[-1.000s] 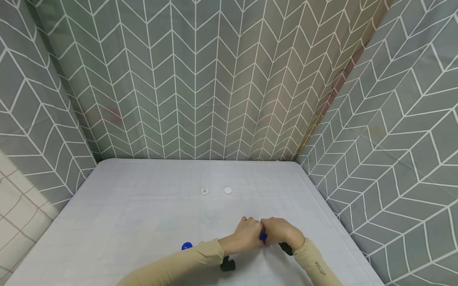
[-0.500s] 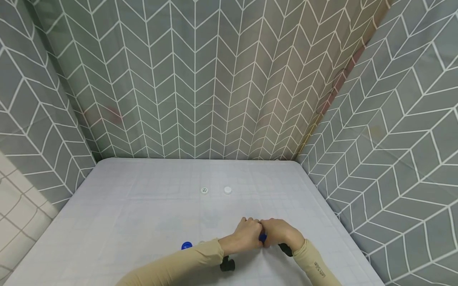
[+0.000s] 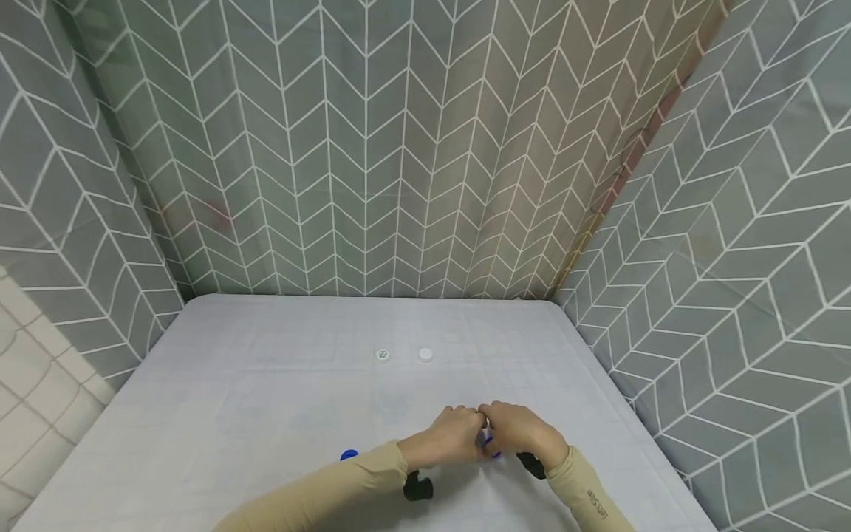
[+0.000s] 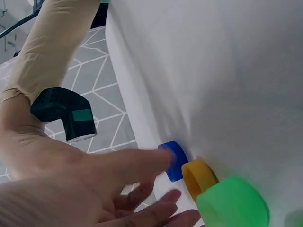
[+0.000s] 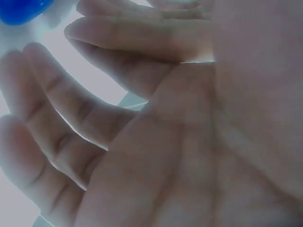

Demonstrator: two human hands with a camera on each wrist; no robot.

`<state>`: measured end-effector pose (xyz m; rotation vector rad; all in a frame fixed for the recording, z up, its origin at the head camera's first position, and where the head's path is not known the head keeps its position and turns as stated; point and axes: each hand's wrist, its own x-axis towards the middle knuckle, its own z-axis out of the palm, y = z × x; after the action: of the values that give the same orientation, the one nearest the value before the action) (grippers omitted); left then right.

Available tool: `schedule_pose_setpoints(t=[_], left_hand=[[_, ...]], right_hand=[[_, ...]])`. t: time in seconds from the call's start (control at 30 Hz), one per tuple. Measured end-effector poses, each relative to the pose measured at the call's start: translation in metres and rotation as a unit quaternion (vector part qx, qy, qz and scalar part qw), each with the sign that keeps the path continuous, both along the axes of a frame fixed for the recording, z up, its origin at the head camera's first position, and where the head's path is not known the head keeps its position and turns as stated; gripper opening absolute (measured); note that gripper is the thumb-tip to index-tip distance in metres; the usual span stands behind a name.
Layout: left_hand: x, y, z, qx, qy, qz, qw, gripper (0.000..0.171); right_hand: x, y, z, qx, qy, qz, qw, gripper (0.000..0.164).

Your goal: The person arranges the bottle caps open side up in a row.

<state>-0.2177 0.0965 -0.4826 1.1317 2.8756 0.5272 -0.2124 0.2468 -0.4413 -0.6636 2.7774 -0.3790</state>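
In the head view my left hand [image 3: 452,436] and right hand [image 3: 521,430] meet above the tablecloth with curled fingers. Between them they hold a small pale piece with a blue rim [image 3: 486,437], mostly hidden by fingers. The left wrist view has a blurred fingertip at a blue ring [image 4: 175,161]; beside it are a yellow ring [image 4: 198,178] and a larger green cup-like piece [image 4: 234,208]. Whether these three are held there cannot be told. In the right wrist view, a blue piece [image 5: 23,9] shows past the fingers of the palm.
Farther back on the white tablecloth [image 3: 279,369] lie two small round white caps, one with a dark pattern [image 3: 382,355] and one plain [image 3: 425,355]. A blue cap [image 3: 349,454] lies beside the left sleeve. Patterned curtains [image 3: 366,185] stand around the table.
The solid blue patch between my hands has turned into a pale piece with blue edges. Both hands have shifted only slightly; the caps on the table stay put.
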Motion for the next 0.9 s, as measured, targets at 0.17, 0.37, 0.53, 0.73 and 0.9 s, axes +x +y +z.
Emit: schedule_pose_setpoints(t=[0.17,0.37,0.53,0.73,0.9], left_hand=[[0.001,-0.004,0.007,0.011,-0.041,-0.009,0.9991,0.046],[-0.007,-0.02,0.025,0.062,-0.048,0.002,0.9969,0.026],[-0.016,-0.04,0.036,0.086,-0.062,0.016,0.9943,0.018],[-0.022,-0.07,0.042,0.071,-0.072,0.052,0.9935,0.027],[-0.027,-0.095,0.041,0.071,-0.089,0.087,0.9897,0.036]], right_hand=[[-0.004,-0.004,0.006,-0.018,-0.008,0.004,1.0,0.027],[-0.011,-0.015,0.014,-0.046,0.055,0.005,0.997,0.024],[-0.018,-0.03,0.017,-0.076,0.095,0.002,0.993,0.017],[-0.026,-0.048,0.017,-0.079,0.108,0.011,0.991,0.021],[-0.033,-0.064,0.016,-0.074,0.118,0.032,0.99,0.026]])
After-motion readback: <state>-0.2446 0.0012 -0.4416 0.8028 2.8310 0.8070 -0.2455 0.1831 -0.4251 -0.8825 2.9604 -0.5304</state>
